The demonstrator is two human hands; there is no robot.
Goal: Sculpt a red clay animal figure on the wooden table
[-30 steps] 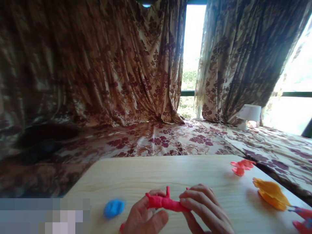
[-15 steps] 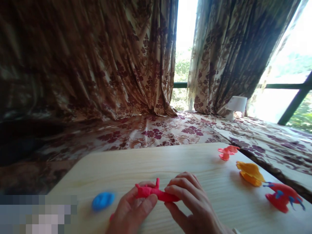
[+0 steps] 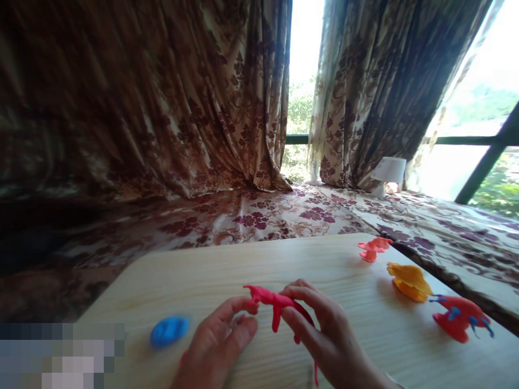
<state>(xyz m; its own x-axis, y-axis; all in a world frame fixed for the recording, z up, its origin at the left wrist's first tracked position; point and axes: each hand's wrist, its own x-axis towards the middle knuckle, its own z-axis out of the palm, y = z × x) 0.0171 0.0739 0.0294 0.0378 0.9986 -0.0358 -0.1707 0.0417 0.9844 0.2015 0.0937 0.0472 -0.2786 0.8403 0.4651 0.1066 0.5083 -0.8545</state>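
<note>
Both my hands work a red clay figure (image 3: 272,302) just above the pale wooden table (image 3: 227,270). My left hand (image 3: 221,346) pinches the figure's left end between thumb and forefinger. My right hand (image 3: 328,340) curls round its right part, and thin red limbs hang down between the fingers. A blue clay lump (image 3: 169,330) lies on the table to the left of my left hand.
At the table's right edge stand a small orange-red clay piece (image 3: 372,248), a yellow-orange clay piece (image 3: 408,281) and a red piece with blue marks (image 3: 460,317). Floral cloth covers the ledge behind, where a white lamp (image 3: 389,174) stands by the patterned curtains.
The figure has been turned in my hands, so its limbs now hang down instead of pointing up. My left hand has shifted from a palm grip to a fingertip pinch. The view has dropped slightly.
</note>
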